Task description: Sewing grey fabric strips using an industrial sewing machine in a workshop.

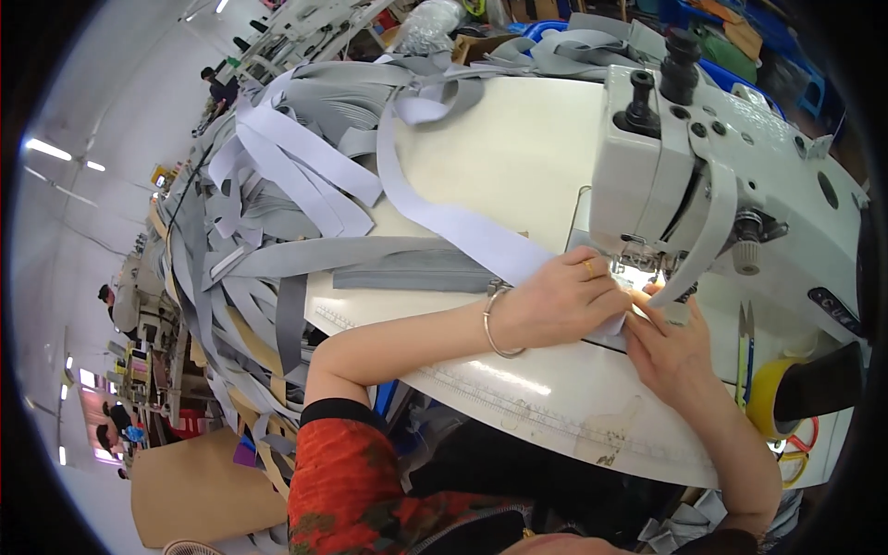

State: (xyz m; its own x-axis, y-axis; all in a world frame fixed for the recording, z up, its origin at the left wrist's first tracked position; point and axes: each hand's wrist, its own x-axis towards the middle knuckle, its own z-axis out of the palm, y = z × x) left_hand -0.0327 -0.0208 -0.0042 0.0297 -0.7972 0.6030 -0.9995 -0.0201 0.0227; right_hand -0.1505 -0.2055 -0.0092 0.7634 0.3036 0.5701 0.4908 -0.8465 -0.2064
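Note:
A pale lavender-white fabric strip [462, 229] curves across the table and runs under my left hand [566, 301] to the lit needle area of a white sewing machine [638, 176]. My left hand is closed on the strip, fingers bent and pressed together just left of the presser foot. My right hand [671, 356] is closed close to the foot, its thumb near my left fingertips; what its fingers pinch is hidden. A corner of the strip shows between the two hands. Left of them lies a stack of flat grey strips [412, 277].
Heaped grey strips [314, 102] cover the table's left side and hang over it. Thread snips [745, 347], a yellow tape roll [772, 398] and red-and-yellow-handled scissors [797, 451] lie at the right. A ruler scale [490, 398] edges the white tabletop [518, 120].

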